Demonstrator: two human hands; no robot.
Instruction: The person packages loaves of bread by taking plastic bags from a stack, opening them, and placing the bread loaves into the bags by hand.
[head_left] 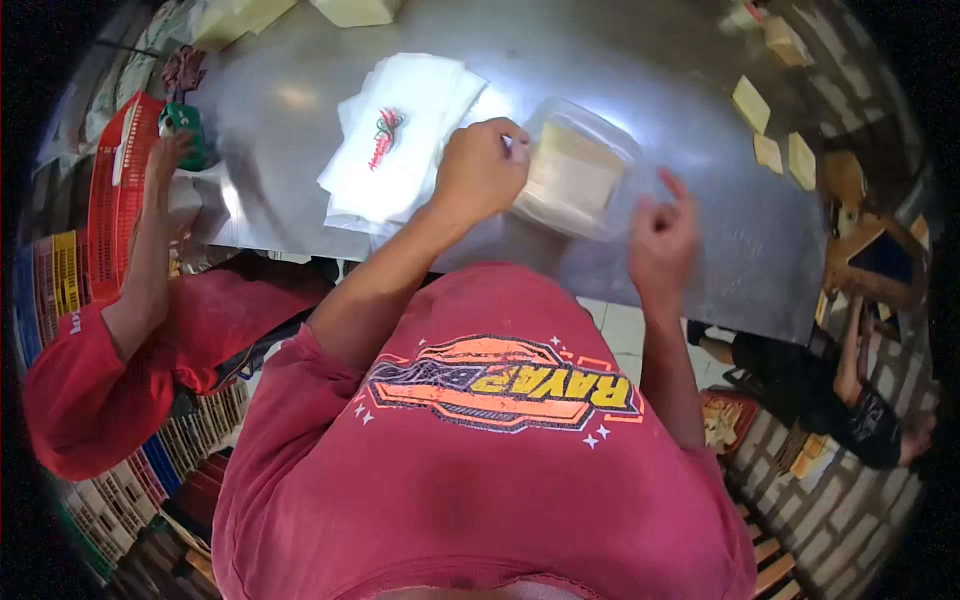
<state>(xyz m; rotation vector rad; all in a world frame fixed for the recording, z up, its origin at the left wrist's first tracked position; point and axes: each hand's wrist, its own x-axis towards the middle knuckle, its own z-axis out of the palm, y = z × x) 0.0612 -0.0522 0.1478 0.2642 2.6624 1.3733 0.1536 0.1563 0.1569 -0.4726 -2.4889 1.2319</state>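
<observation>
A clear plastic bag (575, 170) with a pale yellow block inside lies on the metal table. My left hand (483, 170) is at the bag's left edge, its thumb and fingers pinched together on the plastic. My right hand (664, 230) is beside the bag's right edge, blurred by motion, with its fingers curled; whether it touches the plastic cannot be made out. Left of my left hand lies a stack of white printed bags (385, 140), its sheets slightly fanned.
Pale blocks (750, 105) lie on the metal table (740, 225) at the right, others at the top left. A co-worker's arm (150, 220) reaches near a red crate (120, 190) and green object (188, 135). Another person (810, 385) is at the lower right.
</observation>
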